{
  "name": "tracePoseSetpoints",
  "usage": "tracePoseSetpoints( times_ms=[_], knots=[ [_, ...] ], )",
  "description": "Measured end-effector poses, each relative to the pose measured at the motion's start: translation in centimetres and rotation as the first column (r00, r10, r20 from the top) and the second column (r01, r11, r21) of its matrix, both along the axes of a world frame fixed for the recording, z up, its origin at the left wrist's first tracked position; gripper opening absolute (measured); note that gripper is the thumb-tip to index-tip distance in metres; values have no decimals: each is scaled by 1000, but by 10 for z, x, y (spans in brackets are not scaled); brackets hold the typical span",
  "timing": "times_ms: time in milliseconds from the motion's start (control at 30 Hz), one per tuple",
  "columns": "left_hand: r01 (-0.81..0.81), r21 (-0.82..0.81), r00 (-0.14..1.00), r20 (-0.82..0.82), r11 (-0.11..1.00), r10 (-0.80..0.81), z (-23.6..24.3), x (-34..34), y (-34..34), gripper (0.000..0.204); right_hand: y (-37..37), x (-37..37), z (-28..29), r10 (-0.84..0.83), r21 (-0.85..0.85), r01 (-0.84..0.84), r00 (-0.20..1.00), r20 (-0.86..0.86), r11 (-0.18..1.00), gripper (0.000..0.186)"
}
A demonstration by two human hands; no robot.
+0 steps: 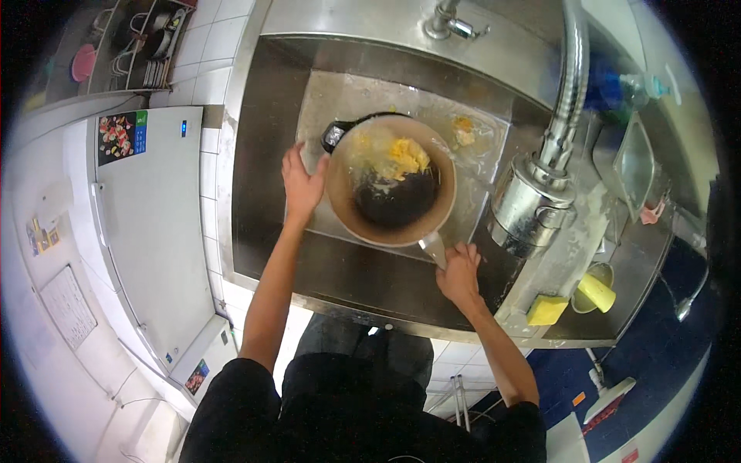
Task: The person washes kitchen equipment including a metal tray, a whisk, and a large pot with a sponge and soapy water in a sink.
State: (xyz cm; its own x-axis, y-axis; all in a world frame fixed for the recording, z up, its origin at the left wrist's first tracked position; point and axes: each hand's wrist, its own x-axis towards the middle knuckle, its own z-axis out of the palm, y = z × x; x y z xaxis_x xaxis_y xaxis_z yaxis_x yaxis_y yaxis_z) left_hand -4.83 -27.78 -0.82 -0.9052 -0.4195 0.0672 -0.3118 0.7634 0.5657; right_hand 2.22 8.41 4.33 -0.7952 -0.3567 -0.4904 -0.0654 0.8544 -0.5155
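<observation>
A deep pan [443, 202] with a tan inner wall and a dark, worn bottom sits tilted in the steel sink [266, 177]. Wet yellow food scraps [405, 158] lie in its far half. My right hand [461, 276] is closed round the pan's pale handle at the near right. Fingers apart, my left hand [302, 185] is at the pan's left rim; whether it touches the rim I cannot tell. Just beyond that hand, a black handle [334, 136] sticks out from under the pan, and most of what it belongs to is hidden.
To the right hangs a large chrome spray head [534, 204] on a bent pipe. A yellow sponge [547, 310] and a cup with a yellow-green item [596, 292] stand on the right-hand ledge. More scraps [463, 131] lie on the sink floor. A white fridge [154, 231] stands at left.
</observation>
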Motion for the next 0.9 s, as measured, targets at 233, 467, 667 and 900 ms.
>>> tracePoseSetpoints(
  times_ms=[233,467,667,900],
  knots=[
    [-580,759,784,618,295,-51,-13,35,17,61,8,-58,134,209,293,-278,946,247,915,30],
    [-670,731,671,670,127,-316,-6,53,47,47,-37,-153,209,407,412,-645,744,530,643,36],
    [-710,694,654,588,-120,-475,-55,87,81,47,-134,-189,257,357,305,-835,487,797,458,48],
    [-740,597,644,492,-311,-586,-94,116,138,46,-148,-178,270,342,321,-873,447,827,367,51]
  ],
)
